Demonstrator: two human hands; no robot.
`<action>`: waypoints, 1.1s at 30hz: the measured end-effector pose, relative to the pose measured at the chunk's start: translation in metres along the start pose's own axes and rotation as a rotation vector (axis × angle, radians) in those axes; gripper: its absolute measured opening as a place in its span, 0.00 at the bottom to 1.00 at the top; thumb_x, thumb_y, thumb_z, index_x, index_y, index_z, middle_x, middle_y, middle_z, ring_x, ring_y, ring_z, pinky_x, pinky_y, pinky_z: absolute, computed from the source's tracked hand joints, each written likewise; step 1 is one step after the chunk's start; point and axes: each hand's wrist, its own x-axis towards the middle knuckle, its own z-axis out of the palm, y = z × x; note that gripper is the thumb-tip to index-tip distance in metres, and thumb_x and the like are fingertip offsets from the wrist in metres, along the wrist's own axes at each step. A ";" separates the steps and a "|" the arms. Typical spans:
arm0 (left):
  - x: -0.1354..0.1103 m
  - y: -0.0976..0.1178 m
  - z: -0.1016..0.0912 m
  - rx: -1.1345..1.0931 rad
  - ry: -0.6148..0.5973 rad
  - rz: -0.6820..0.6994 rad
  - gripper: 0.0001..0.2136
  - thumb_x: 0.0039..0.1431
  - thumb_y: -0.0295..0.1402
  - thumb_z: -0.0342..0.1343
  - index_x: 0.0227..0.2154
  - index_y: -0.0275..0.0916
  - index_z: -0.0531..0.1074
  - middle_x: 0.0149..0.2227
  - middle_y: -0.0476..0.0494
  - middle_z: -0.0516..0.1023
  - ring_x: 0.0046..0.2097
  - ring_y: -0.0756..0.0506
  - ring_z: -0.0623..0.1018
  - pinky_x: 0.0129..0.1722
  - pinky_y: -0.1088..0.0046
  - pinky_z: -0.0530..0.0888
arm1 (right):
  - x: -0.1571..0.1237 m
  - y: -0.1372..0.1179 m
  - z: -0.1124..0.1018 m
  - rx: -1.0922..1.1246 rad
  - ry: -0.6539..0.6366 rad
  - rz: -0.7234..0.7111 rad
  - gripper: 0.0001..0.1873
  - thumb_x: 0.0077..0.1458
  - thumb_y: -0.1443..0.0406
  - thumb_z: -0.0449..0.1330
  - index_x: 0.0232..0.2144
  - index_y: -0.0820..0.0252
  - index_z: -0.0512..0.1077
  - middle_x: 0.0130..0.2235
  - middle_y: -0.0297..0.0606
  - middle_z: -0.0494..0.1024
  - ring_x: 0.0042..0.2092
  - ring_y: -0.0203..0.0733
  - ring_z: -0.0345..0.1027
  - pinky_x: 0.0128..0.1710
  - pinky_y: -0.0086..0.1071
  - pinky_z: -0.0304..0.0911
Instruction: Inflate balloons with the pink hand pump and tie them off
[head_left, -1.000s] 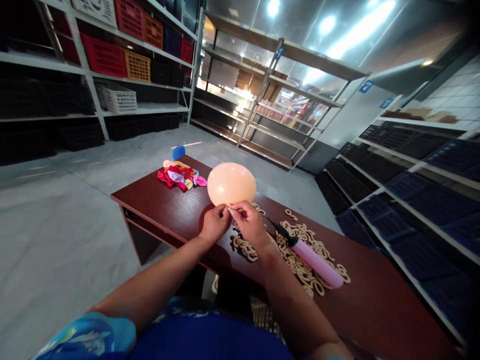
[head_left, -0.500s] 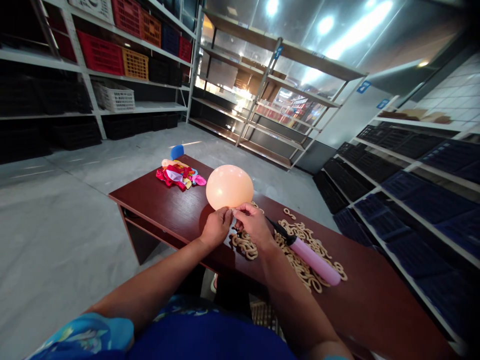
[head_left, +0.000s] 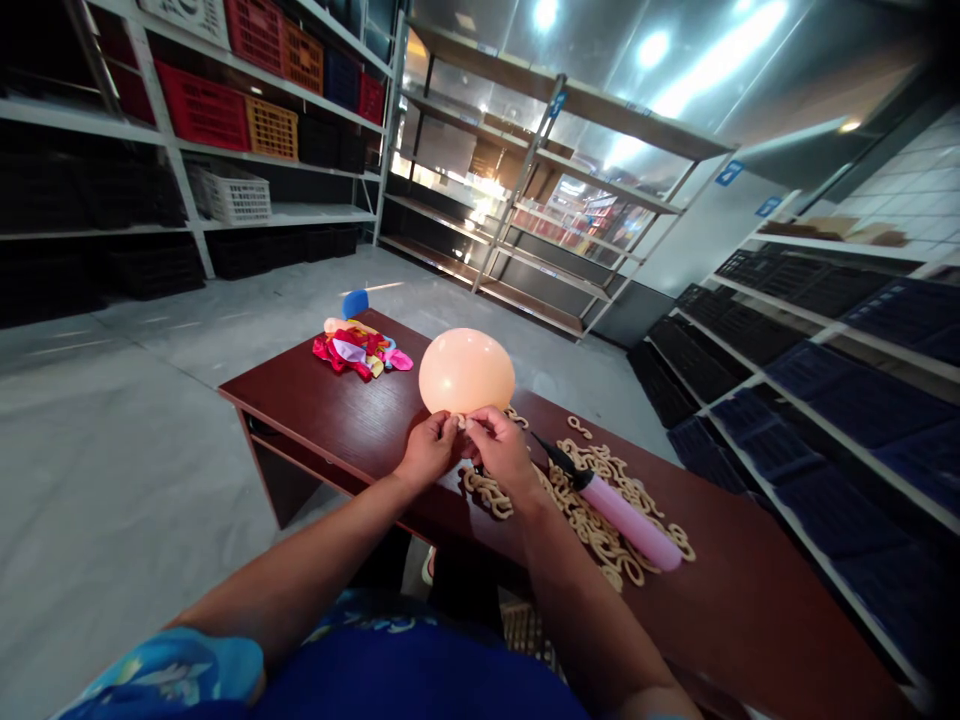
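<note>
An inflated peach-coloured balloon is held above the brown table, its neck toward me. My left hand pinches the neck from the left side. From the right, my right hand pinches the same neck, the fingertips of both hands almost touching. The exact wrap of the neck between the fingers is too small to make out. Just right of my right hand lies a hand pump with a pink barrel and a black nozzle end. It rests on a heap of beige ring-shaped pieces.
Uninflated balloons in several colours lie piled at the table's far left end. A blue chair back shows behind that end. Shelves with crates stand on the left, and racks with dark bins on the right.
The balloon has shifted slightly to the right and tilted a little. Both hands stay pinched at its neck, with the fingers slightly repositioned. The pump and balloon pile have not moved.
</note>
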 end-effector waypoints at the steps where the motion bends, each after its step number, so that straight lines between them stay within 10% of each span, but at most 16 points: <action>1: -0.001 0.001 0.000 0.018 0.005 0.004 0.14 0.56 0.41 0.45 0.26 0.36 0.69 0.23 0.48 0.70 0.26 0.51 0.68 0.26 0.77 0.64 | 0.001 0.001 0.001 0.031 0.011 0.029 0.11 0.49 0.56 0.54 0.31 0.55 0.67 0.25 0.31 0.72 0.21 0.36 0.66 0.16 0.28 0.59; 23: -0.001 0.012 -0.007 -0.099 -0.241 -0.092 0.15 0.53 0.44 0.48 0.26 0.36 0.66 0.18 0.53 0.63 0.19 0.54 0.61 0.19 0.78 0.59 | 0.002 0.008 -0.006 -0.019 0.158 -0.125 0.10 0.46 0.58 0.57 0.24 0.59 0.65 0.34 0.34 0.69 0.26 0.31 0.63 0.25 0.28 0.62; 33: -0.002 0.019 -0.013 -0.010 -0.362 -0.016 0.10 0.49 0.34 0.50 0.31 0.34 0.71 0.23 0.50 0.69 0.23 0.53 0.63 0.23 0.79 0.60 | 0.000 0.013 -0.006 0.040 0.266 -0.008 0.12 0.48 0.55 0.54 0.27 0.59 0.65 0.20 0.29 0.66 0.22 0.33 0.59 0.23 0.28 0.57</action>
